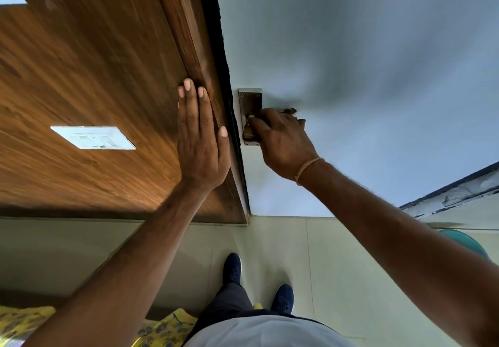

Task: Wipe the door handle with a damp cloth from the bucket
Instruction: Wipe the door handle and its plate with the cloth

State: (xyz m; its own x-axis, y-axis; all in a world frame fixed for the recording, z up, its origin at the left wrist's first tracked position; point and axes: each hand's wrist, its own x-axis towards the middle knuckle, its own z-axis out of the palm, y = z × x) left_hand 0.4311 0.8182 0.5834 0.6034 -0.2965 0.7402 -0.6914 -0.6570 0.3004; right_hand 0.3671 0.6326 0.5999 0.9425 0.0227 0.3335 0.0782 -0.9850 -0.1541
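A metal door handle plate (249, 100) is fixed near the left edge of a pale grey door (364, 63). My right hand (283, 141) is closed around the handle with a brownish cloth (290, 111), bits of which stick out above my fingers and below them by the plate. The handle's lever is mostly hidden under hand and cloth. My left hand (201, 136) lies flat, fingers together, on the brown wooden frame panel (94, 76) just left of the door's edge. It holds nothing.
A white switch plate (93, 137) sits on the wooden panel to the left. A teal bucket (464, 241) shows partly behind my right forearm on the tiled floor (297, 252). My feet in dark blue shoes (233, 267) stand below. Yellow patterned fabric (162, 330) lies bottom left.
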